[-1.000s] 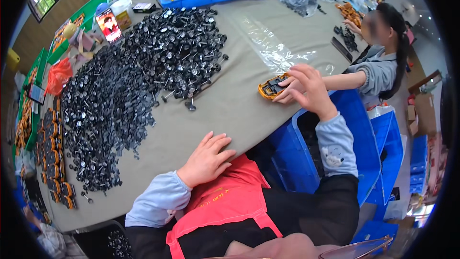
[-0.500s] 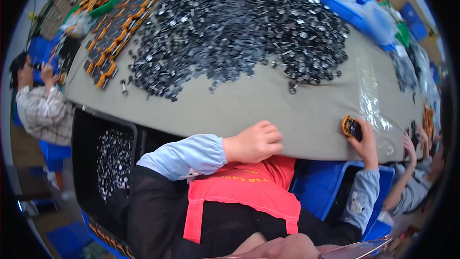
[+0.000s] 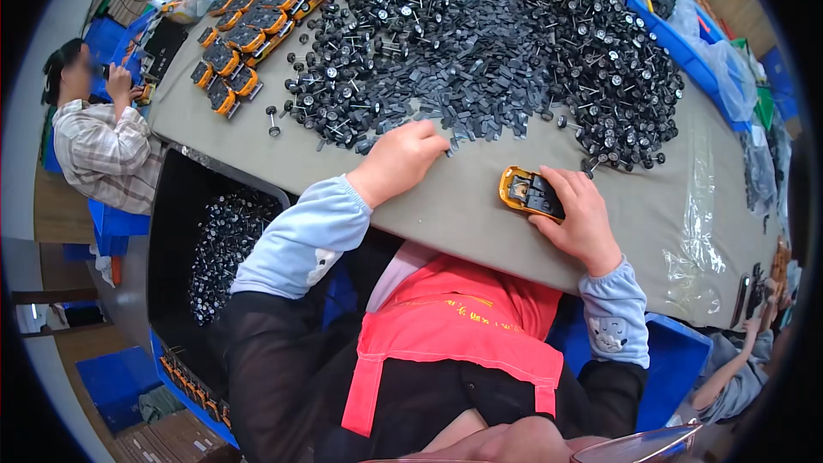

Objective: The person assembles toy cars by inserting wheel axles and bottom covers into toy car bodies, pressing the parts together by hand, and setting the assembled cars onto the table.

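Note:
My right hand (image 3: 585, 216) grips an orange and black toy car body (image 3: 531, 192), its underside turned up, just over the near part of the table. At the near edge of a heap of small flat black pieces (image 3: 480, 90), my left hand (image 3: 399, 159) is closed in a pinch. One small black piece (image 3: 450, 151) shows at its fingertips. Heaps of black toy wheels on metal axles lie on both sides of the flat pieces, a left heap (image 3: 377, 26) and a right heap (image 3: 613, 69).
Rows of orange and black car bodies (image 3: 257, 21) stand at the far left. A black bin (image 3: 176, 231) of small parts sits left of my lap. A blue tray (image 3: 686, 43) with plastic bags lies at the far right. Other people work on both sides.
My right hand has brought the car body leftward from the table's right side. My left hand has moved from the front edge forward to the flat black pieces. The view has shifted.

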The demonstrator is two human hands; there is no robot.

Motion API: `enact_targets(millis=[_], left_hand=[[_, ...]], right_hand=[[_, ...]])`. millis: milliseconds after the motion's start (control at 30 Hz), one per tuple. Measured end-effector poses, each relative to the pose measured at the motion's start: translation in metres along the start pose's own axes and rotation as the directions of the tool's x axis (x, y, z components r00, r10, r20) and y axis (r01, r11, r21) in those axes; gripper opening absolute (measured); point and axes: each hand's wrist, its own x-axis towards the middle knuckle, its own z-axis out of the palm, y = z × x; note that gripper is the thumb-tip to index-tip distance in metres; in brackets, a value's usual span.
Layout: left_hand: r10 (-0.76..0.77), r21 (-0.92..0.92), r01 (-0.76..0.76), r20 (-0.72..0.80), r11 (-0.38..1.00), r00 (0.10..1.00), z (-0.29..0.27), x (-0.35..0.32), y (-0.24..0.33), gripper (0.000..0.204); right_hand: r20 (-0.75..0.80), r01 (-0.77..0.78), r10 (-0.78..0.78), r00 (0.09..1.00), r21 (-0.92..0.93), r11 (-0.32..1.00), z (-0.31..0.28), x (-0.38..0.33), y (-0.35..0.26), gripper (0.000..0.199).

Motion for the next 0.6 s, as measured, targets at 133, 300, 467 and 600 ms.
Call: enact_targets(millis=[133, 300, 467, 600], left_hand=[[0.257, 0.080, -0.271, 0.156, 0.959, 0.954, -0.008, 0.012, -0.009, 0.018], [0.237, 0.318, -0.393, 0.432, 0.863, 0.870, -0.017, 0.028, 0.003, 0.010], [-0.266, -0.141, 0.345, 0.398, 0.928, 0.878, -0.014, 0.014, 0.015, 0.016], [-0.559, -0.089, 0.800, 0.669, 0.593, 0.489, -0.033, 0.020, 0.041, 0.013]], right_hand=[[0.012, -0.016, 0.016, 1.000, 0.022, 1.000, 0.003, 0.003, -0.002, 0.074], [0.036, -0.043, 0.041, 0.999, 0.045, 0.998, 0.003, 0.008, -0.004, 0.074], [-0.046, 0.039, -0.038, 0.998, 0.031, 0.999, 0.007, 0.006, -0.001, 0.075], [-0.056, 0.015, -0.012, 0.998, 0.062, 0.998, 0.009, 0.001, 0.006, 0.075]])
